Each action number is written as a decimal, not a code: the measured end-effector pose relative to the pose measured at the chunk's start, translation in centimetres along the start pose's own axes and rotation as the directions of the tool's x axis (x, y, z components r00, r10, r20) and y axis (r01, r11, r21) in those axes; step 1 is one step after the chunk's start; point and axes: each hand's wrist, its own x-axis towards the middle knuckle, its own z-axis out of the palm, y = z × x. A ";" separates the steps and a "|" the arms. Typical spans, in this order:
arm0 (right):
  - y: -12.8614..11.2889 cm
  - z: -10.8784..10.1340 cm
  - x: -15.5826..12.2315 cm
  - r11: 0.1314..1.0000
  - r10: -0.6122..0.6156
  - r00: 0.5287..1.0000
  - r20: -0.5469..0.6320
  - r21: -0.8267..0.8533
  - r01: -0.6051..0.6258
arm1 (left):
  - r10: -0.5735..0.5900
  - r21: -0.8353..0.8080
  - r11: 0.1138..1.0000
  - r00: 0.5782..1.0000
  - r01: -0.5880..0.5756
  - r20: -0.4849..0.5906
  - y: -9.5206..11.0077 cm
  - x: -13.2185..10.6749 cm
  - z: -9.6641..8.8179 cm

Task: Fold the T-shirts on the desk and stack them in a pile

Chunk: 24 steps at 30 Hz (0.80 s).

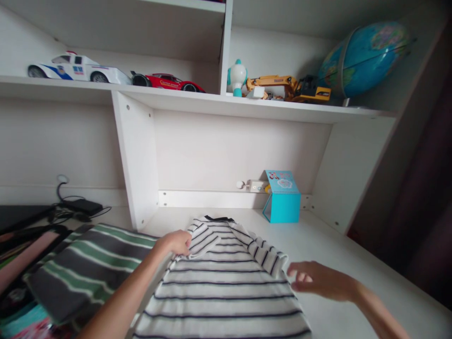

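My left hand [174, 242] pinched shut on shoulder fabric of white shirt with thin dark stripes [226, 287]. My right hand [318, 280] slack, fingers spread, just beside folded sleeve; contact unclear. Shirt lies flat on white laminate desk [335, 249], collar away from me. Grey-and-green striped garment [88, 263] touching shirt's left edge. Turquoise cardboard box [282, 200] at back wall, print unreadable. Shelf above: white-and-blue toy police car [76, 68], decals illegible, red toy sports car [169, 82], yellow toy excavator [289, 87], blue globe [363, 56].
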 end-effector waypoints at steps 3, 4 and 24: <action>-0.4 1.1 2.0 0.995 0.045 0.959 -0.279 -0.070 -0.067 | 0.094 -0.003 0.996 0.989 -0.095 -0.110 2.8 -0.5 1.0; -0.5 1.7 2.9 0.992 0.043 0.946 -0.320 -0.097 -0.077 | 0.117 0.016 0.993 0.981 -0.116 -0.155 3.6 -0.5 1.6; 3.3 -5.4 13.4 0.921 0.389 0.769 -0.507 0.240 -0.307 | 0.095 0.147 0.987 0.962 -0.058 -0.255 3.7 3.2 2.5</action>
